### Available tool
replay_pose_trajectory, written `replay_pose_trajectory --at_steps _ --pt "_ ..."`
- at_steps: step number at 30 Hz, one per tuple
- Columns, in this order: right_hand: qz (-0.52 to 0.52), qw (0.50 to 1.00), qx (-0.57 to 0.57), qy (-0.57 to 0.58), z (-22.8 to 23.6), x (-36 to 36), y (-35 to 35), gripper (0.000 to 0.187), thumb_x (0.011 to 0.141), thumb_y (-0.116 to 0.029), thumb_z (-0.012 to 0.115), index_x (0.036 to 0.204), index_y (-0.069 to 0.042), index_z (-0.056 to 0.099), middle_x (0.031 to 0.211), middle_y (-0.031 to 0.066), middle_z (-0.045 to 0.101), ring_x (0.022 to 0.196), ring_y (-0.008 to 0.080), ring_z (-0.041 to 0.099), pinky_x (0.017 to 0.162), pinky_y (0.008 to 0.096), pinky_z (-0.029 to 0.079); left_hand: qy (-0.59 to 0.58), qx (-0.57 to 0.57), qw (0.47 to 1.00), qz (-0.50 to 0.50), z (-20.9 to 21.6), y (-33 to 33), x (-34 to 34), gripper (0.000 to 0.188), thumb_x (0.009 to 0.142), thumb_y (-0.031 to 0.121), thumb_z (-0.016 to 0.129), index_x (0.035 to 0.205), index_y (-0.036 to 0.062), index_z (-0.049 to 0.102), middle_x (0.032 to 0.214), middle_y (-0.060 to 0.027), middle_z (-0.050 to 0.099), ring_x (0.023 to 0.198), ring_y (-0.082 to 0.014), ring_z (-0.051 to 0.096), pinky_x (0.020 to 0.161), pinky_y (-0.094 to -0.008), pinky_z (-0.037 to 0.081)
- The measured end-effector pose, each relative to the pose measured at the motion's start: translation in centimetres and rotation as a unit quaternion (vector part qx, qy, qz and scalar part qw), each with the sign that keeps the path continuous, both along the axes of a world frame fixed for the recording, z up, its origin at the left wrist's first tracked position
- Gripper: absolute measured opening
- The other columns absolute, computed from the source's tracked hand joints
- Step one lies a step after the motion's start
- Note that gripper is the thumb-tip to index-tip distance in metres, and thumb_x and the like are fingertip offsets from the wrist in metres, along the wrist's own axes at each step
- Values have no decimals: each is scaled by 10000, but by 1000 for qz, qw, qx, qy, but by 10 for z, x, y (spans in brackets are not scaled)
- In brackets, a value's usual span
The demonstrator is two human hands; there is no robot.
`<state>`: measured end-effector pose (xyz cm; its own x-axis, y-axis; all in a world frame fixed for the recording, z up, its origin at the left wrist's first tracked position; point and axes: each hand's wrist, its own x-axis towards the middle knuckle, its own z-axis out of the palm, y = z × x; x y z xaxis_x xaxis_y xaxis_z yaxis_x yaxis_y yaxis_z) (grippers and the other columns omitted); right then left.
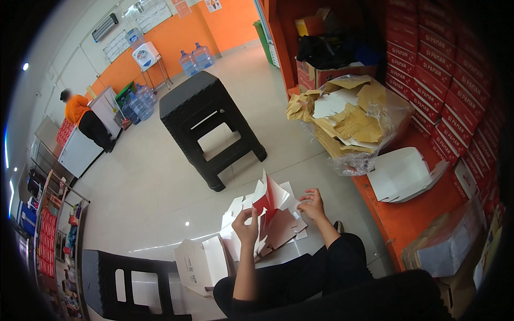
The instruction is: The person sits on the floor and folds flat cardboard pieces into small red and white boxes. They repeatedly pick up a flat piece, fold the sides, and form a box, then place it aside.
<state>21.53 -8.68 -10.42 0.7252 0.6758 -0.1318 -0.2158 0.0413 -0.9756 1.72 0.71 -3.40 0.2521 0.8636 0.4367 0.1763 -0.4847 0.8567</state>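
The left hand (246, 231) has its thumb and fingers drawn narrow, pinching the near edge of a red and white piece of card (264, 201) that stands up between the two hands. The right hand (314, 207) is at the other side of it, thumb and fingers a little apart at the corner of a white flap (289, 201); whether they grip that corner, I cannot tell. Right below the fingers of both hands lies a loose heap of cardboard pieces (282, 231), white and pale brown, some overlapping. To the left of the left fingers and lower sits an open white box (195, 269), and beyond it, farther left, a black stool (99, 278) shows partly at the lower edge. To the right of the right fingers runs an orange ledge (375, 213), bearing an open white carton (399, 174) and, nearer the person, a plastic-wrapped packet (448, 251). Ahead and right of the right fingers is a clear plastic bag (350, 160) filled with torn brown paper (342, 125); behind it rise stacks of red boxes (428, 69). Ahead and left of the left fingers, another stool (193, 99), also black, stands on the pale tiled floor (144, 176). Well beyond, a person in an orange top (77, 109) leans over a white chest (80, 152), and farther back stands a water dispenser (145, 56).
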Motion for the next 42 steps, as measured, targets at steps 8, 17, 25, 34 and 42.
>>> replay_pose_trajectory --at_steps 8,17,25,34,42 --pt "-120 950 -132 -258 2 20 -2 530 597 8 679 1064 -72 442 1018 122 570 727 186 609 616 300 491 -170 -107 980 8 40 27 -19 105 877 70 577 865 -33 597 812 -74 634 743 -117 617 685 -228 488" --pt "116 873 134 -455 105 -49 13 352 727 -130 722 1034 -40 576 1056 114 566 899 207 605 757 311 487 39 -90 979 -180 41 6 -15 142 806 93 649 875 -32 652 848 -107 676 812 -157 646 757 -273 492" --pt "90 971 80 -207 53 -44 8 172 790 -98 681 893 7 592 833 65 613 727 143 629 653 247 525 213 -241 912 -253 -1 4 -58 364 923 313 501 1018 -23 606 866 -113 653 803 -167 603 718 -291 472" --pt "54 912 99 -395 89 -57 -3 270 677 -73 743 928 -64 642 839 57 586 708 165 594 642 259 496 87 -378 882 -270 -21 0 -52 477 925 373 490 1104 -62 570 909 -90 620 825 -134 560 751 -266 448" --pt "105 789 148 -587 119 -62 -10 278 634 -80 744 906 -118 696 807 33 583 663 162 582 595 263 496 137 -244 911 -304 -3 2 -49 346 888 301 582 1031 -12 548 825 -99 625 802 -125 575 680 -262 460"
